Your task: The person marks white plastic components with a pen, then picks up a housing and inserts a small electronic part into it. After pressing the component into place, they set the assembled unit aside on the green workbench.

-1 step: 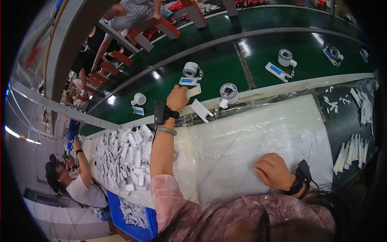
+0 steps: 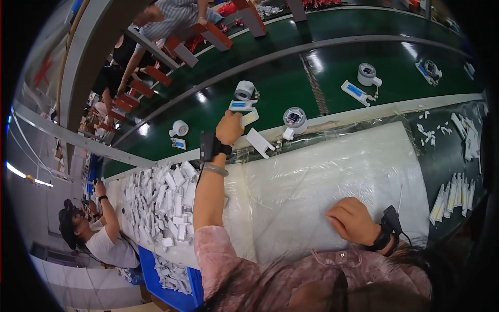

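- Clamped by one end in the left hand (image 2: 228, 128): one white panel with a yellow strip (image 2: 250, 118), at the near edge of the green conveyor (image 2: 288, 83).
- Just beside it: one plain white notched piece (image 2: 259, 142).
- On the conveyor: five round white units (image 2: 368, 79) and four blue-inlaid panels (image 2: 356, 92).
- Over the plastic-covered tabletop (image 2: 332, 166), fingers curled together: one right hand (image 2: 351, 221).
- Farther right: at least five more yellow-striped panels (image 2: 450, 198).
- Toward the left: one heap of white parts (image 2: 156, 203), too many to count; one blue bin (image 2: 196, 285); one co-worker in white (image 2: 112, 247).

Co-wkr (image 2: 112, 248) w/ blk cap (image 2: 66, 224), far L
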A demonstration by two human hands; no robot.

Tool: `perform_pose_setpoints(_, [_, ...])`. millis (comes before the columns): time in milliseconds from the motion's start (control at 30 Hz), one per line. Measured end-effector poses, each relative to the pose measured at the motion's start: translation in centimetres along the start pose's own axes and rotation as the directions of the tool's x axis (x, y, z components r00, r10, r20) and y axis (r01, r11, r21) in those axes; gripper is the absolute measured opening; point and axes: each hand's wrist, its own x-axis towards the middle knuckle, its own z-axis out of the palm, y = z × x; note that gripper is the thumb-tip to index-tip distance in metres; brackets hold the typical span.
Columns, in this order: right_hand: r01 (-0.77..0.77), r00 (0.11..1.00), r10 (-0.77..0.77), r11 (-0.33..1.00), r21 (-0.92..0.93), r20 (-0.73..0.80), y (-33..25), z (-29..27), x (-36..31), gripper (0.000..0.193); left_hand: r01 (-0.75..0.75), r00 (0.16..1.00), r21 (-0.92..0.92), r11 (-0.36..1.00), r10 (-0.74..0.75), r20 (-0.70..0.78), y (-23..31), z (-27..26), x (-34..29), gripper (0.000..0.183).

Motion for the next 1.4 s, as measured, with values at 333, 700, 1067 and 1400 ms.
perform_pose_setpoints(333, [-0.169,0.981,0.182,0.971,0.170,-0.063,0.2,0.0,-0.7,0.020,-0.266,0.827,0.091,0.960,0.276,-0.489,6.3,-5.3,-4.8,0.019])
perform_pose_setpoints(700, [-0.420,0.824,0.457,0.095,0.903,0.335,-0.2,-3.8,1.0,0.038,-0.851,0.275,0.190,0.489,0.724,-0.633,17.6,-5.8,-13.0,0.029])
perform_pose_setpoints(1067, [-0.521,0.763,0.519,0.139,0.842,0.386,-0.5,-2.4,-0.2,0.027,-0.896,0.279,0.110,0.430,0.738,-0.615,18.9,-5.4,-14.0,0.034])
perform_pose_setpoints(1400, [-0.412,0.685,0.725,0.304,0.859,0.072,-3.5,-9.9,-5.1,0.027,-0.844,0.074,0.335,0.419,0.710,-0.701,18.8,-5.0,-15.3,0.033])
